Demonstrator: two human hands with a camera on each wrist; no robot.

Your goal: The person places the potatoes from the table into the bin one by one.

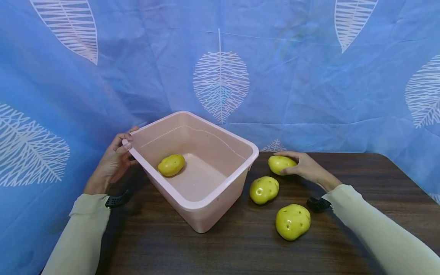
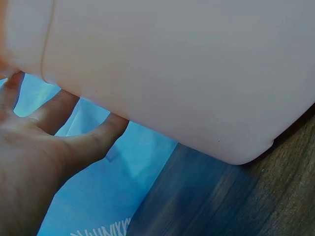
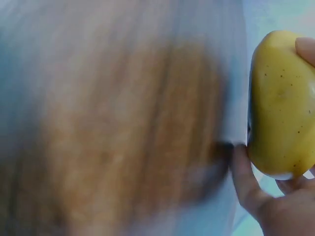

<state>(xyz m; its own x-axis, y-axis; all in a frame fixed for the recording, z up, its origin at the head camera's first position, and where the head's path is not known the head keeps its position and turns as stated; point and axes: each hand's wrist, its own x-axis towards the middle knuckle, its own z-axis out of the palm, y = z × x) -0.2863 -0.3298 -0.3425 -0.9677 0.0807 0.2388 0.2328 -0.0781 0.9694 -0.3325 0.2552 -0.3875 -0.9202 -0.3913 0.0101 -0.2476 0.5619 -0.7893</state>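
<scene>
Potato [image 1: 280,164] held right of tub [image 1: 216,212]

The right hand [image 1: 305,166] curls its fingers round it near the counter's [image 1: 154,246] far edge; the left hand [image 1: 115,158] grips the tub's left corner. Another potato [image 1: 171,165] lies inside; two more potatoes [image 1: 264,190] [image 1: 293,222] sit nearer.
</scene>
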